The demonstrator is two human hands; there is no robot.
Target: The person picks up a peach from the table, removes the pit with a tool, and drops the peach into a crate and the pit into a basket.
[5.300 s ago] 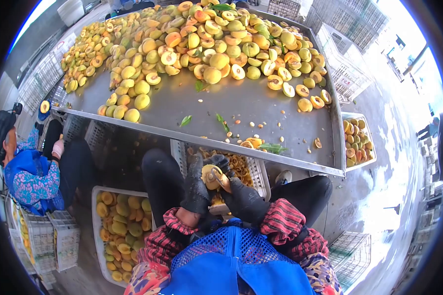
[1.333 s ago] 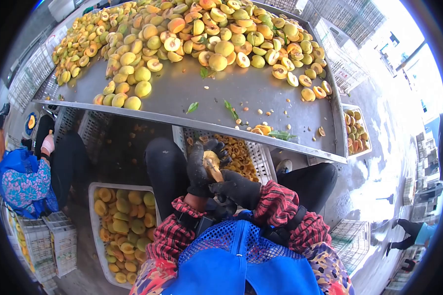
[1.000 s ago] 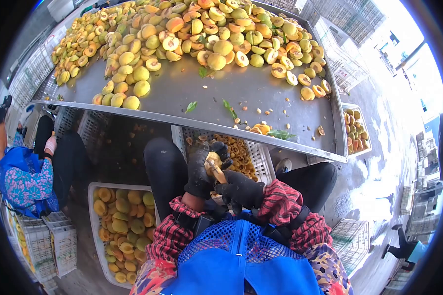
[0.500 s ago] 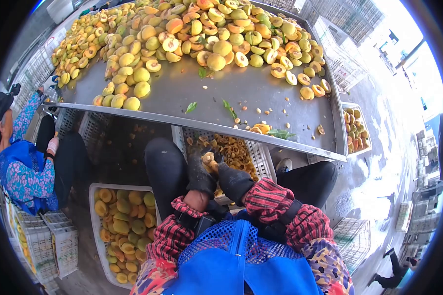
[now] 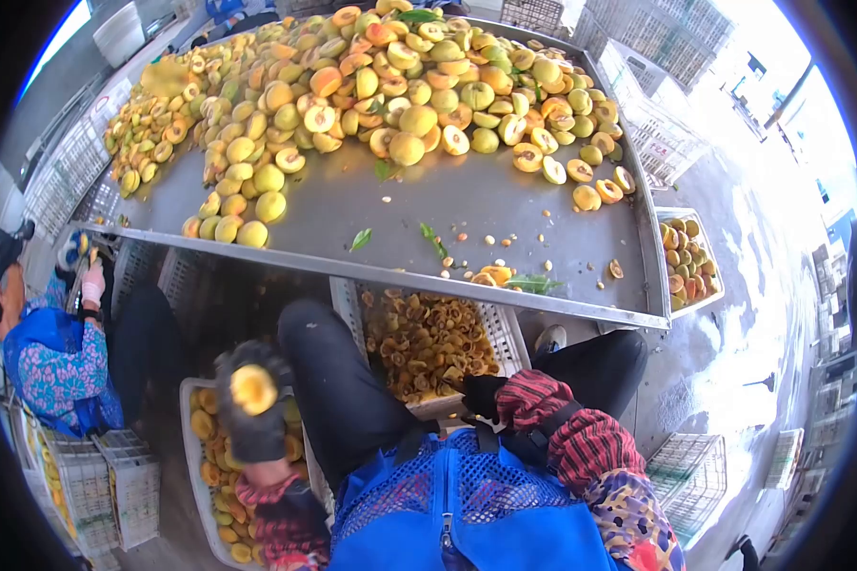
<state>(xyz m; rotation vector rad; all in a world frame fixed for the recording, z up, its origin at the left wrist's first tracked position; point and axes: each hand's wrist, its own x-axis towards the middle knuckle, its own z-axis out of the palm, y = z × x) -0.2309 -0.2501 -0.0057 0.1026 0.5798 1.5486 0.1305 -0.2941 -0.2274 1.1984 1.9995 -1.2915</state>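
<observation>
My left hand (image 5: 249, 404), in a dark glove and smeared by motion, holds a peach half (image 5: 254, 389), its yellow cut face toward me. It is above a white crate of yellow-green peaches (image 5: 221, 495) at my left. My right hand (image 5: 484, 396), also dark-gloved, is low beside my right thigh, at the near right corner of a white crate (image 5: 509, 333). Brownish, hollow-looking fruit pieces (image 5: 428, 343) fill that crate between my knees. The right fingers are mostly hidden, so I cannot make out anything in them.
A metal table (image 5: 352, 205) in front bears a large heap of halved peaches (image 5: 400, 105), with loose pits and leaves near its edge. A co-worker (image 5: 62, 352) sits at the left. Another peach crate (image 5: 687, 262) stands right of the table; stacked crates (image 5: 129, 485) stand lower left.
My hands were together above the middle crate with a light-coloured piece between them. My left hand has swung left and down with the peach half; my right has drawn back toward me and right.
</observation>
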